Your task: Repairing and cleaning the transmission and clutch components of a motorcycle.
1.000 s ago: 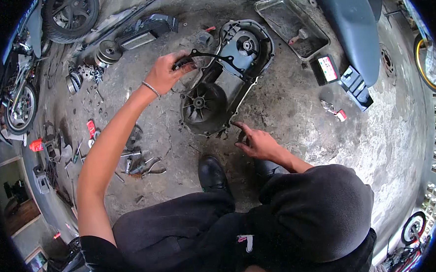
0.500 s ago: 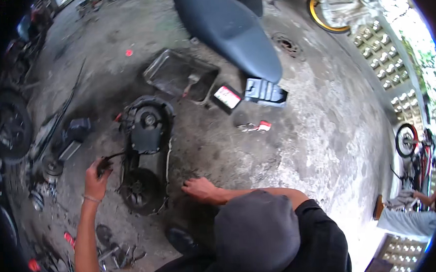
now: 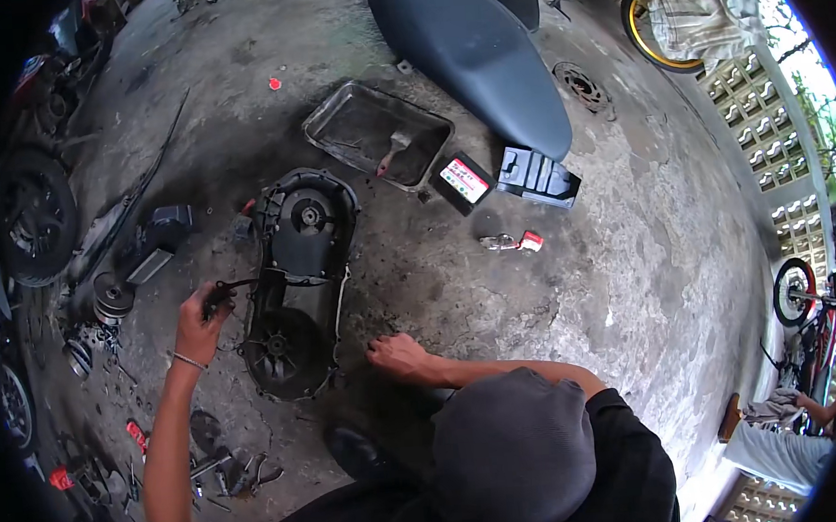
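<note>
A black engine side cover (image 3: 304, 257) lies flat on the concrete, its round fan housing (image 3: 279, 349) nearest me. My left hand (image 3: 199, 322) is closed around a black tool handle (image 3: 219, 292) at the cover's left edge; a thin dark rod runs from it toward the cover. My right hand (image 3: 399, 356) rests on the floor just right of the cover's lower end, fingers spread downward and holding nothing that I can see. My dark cap (image 3: 518, 449) fills the lower middle.
Behind the cover sit a metal tray (image 3: 334, 109), a small black box with a red and white label (image 3: 461, 180), a black plastic part (image 3: 536, 174) and a scooter seat (image 3: 473, 50). A tyre (image 3: 33, 224), a pulley (image 3: 113, 296) and loose parts lie left. Another person (image 3: 805, 420) sits far right.
The view has swung, so the cover now sits left of centre. My left hand stays on the tool at the cover's edge. My right hand stays on the floor beside the cover.
</note>
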### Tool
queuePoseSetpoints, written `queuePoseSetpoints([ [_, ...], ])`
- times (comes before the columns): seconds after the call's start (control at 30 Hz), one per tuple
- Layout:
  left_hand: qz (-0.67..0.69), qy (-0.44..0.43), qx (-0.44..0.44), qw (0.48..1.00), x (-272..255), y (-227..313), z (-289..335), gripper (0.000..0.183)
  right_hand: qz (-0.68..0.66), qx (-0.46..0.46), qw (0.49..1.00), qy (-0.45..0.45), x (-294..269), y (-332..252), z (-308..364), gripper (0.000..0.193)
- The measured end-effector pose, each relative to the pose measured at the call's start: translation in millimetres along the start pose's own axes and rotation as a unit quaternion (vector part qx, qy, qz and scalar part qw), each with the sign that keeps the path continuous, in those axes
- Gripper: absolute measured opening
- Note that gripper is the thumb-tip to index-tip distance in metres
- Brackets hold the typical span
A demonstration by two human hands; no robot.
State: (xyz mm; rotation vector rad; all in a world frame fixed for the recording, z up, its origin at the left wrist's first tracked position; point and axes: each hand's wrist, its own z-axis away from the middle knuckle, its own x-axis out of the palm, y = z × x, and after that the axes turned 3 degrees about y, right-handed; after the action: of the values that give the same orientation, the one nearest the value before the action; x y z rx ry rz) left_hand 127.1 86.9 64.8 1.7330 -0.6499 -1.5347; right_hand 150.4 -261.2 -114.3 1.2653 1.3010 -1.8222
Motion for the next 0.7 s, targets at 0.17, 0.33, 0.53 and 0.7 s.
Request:
queuePoseSetpoints([
  [0.17, 0.000, 0.006, 0.006, 1.000, 1.0, -4.2, 1.9, 0.019, 0.001, -0.010, 1.000, 0.017, -3.4, -3.7, -1.6, 0.018],
  [0.33, -0.013, 0.007, 0.010, 1.000, -2.5, -2.9, 2.5, 0.020, -0.022, -0.015, 0.999, 0.033, -10.9, -5.8, -1.6, 0.022],
  [0.53, -0.031, -0.022, 0.017, 0.999, -4.6, -7.7, 2.4, 0.027, -0.047, -0.025, 0.997, 0.062, -13.7, -5.1, 1.8, 0.028],
  [0.7, -0.009, 0.001, 0.016, 1.000, -3.1, -10.4, 3.9, 0.025, -0.063, -0.033, 0.996, 0.060, -20.8, -7.5, 0.7, 0.032],
])
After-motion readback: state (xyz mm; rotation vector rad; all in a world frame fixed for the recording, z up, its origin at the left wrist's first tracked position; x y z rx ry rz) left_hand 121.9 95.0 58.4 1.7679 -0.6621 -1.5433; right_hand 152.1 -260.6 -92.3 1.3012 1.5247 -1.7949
